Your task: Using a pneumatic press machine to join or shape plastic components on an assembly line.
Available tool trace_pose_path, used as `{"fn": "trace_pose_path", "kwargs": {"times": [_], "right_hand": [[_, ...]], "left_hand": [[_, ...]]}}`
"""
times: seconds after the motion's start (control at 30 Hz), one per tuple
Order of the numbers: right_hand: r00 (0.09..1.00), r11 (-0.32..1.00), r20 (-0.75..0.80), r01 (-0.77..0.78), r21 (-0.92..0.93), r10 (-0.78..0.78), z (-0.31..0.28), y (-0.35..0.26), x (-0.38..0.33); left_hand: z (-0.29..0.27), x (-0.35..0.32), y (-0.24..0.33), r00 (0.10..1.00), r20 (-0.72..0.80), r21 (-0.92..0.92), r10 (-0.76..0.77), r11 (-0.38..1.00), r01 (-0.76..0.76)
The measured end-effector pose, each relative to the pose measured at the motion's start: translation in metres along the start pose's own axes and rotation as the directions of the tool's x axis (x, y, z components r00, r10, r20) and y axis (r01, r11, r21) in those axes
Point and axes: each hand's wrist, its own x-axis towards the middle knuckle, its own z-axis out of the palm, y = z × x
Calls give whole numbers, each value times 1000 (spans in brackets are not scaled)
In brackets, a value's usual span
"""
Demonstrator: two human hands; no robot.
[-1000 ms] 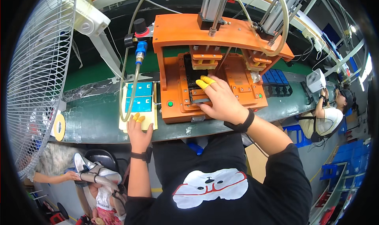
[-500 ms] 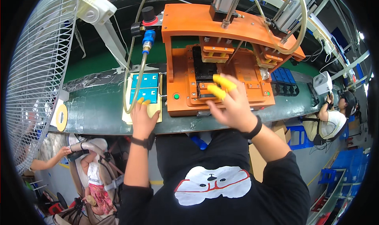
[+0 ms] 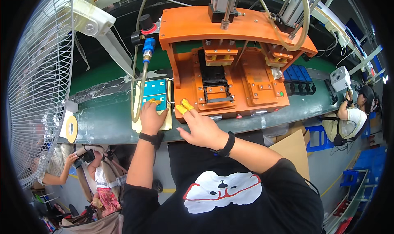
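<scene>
My left hand (image 3: 154, 117) rests on the near edge of blue sheets (image 3: 154, 87) with white marks, which lie on a cream backing. Its thumb is apart from its fingers, and yellow finger cots cover some fingertips. My right hand (image 3: 202, 129) is at the front left corner of an orange press (image 3: 193, 103). Two yellow-covered fingers stretch out against the press there, the thumb spread, nothing held. A black part (image 3: 212, 74) sits in the left fixture of the press, beneath a raised orange pressing block (image 3: 221, 57). The right fixture (image 3: 260, 88) shows bare orange.
A wire fan guard (image 3: 41, 78) and a tape roll (image 3: 71, 128) stand at left. A hose (image 3: 137, 90) hangs over the sheets. Black-and-blue trays (image 3: 298, 78) lie right of the press. Another person (image 3: 356, 115) sits at far right; a child's stroller (image 3: 111, 178) is at lower left.
My right hand has moved left and back from over the left fixture to the press's front left corner, uncovering the black part. My left hand stays on the blue sheets. The view has shifted slightly.
</scene>
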Motion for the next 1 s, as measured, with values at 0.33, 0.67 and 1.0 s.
{"fn": "trace_pose_path", "kwargs": {"times": [0.33,0.67,1.0], "right_hand": [[922,980,332,185,72,-199,76,19,0],[932,974,283,220,57,-227,100,34,-9],[960,903,-55,275,330,-273,-17,24,-44]], "left_hand": [[2,34,-55,965,39,-240,-260,935,262],[-81,58,-209,699,-425,-342,-576,817,465],[-147,-75,-66,895,22,-738,-445,597,314]]}}
